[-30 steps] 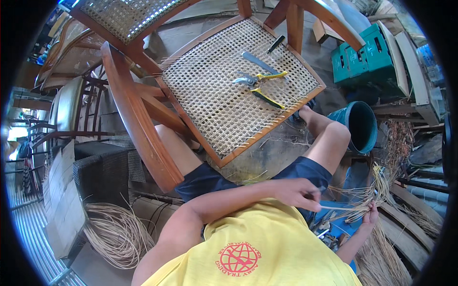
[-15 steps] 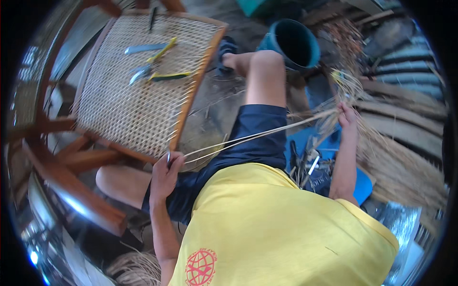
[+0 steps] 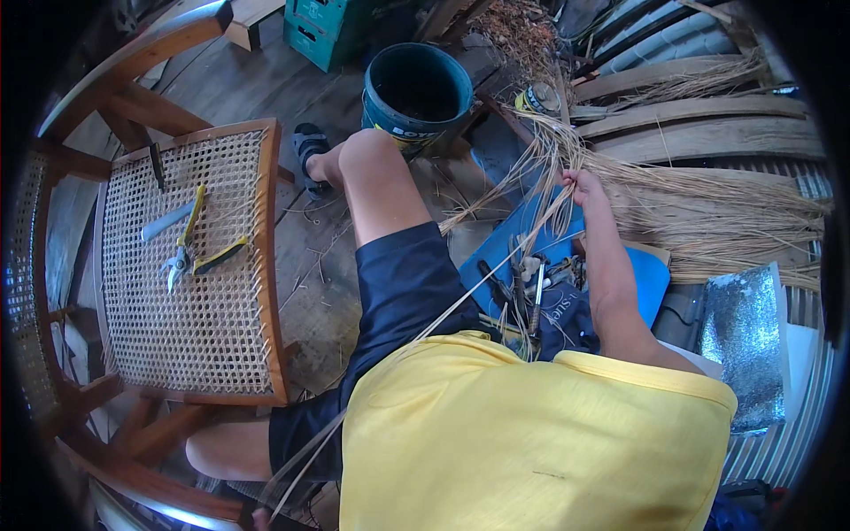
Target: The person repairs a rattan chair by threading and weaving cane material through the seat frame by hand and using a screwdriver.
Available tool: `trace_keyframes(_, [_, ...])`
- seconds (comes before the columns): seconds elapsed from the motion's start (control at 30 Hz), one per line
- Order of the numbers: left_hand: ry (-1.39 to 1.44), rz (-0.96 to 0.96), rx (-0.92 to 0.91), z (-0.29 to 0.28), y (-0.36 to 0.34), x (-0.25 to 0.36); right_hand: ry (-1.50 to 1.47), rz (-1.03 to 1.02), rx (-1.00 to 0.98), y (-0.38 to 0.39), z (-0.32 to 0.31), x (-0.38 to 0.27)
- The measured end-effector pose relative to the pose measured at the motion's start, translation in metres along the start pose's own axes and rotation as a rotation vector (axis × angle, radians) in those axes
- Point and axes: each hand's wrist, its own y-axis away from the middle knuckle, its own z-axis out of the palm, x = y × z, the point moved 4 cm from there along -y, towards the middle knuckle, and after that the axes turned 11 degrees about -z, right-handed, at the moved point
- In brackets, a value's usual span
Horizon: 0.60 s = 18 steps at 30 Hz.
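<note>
My right hand (image 3: 582, 187) is closed on pale cane strips (image 3: 478, 285) beside a loose bundle of cane (image 3: 560, 142). The strips run diagonally over my shorts and yellow shirt to the lower left. There my left hand (image 3: 260, 519) shows only as a blurred bit of fingers at the bottom edge, with the strips' ends leading to it. To the left stands a wooden chair with a woven cane seat (image 3: 204, 332). On that seat lie yellow-handled pruning shears (image 3: 181, 257), a light blue-grey flat tool (image 3: 166, 221) and a dark slim tool (image 3: 158, 166).
A dark green bucket (image 3: 416, 119) stands beyond my raised knee, with a green crate (image 3: 323, 34) farther back. Hand tools (image 3: 538, 296) and dark cloth lie on a blue surface (image 3: 651, 283). Long cane hanks (image 3: 708, 212) cover boards at right, near a silvery sheet (image 3: 742, 345).
My left hand has moved from beside the chair seat down to the bottom edge, drawing the strips across my body. The view has shifted to the right.
</note>
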Motion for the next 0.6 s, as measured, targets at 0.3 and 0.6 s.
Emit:
trace_keyframes(0.3, [-0.488, -0.721, 1.057, -0.106, 0.083, 0.07, -0.014, 0.111, 0.126, 0.055, 0.052, 0.023])
trace_keyframes(0.6, [-0.116, -0.553, 1.098, -0.127, 0.099, 0.091, 0.519, -0.072, 0.224, 0.046, 0.021, 0.033])
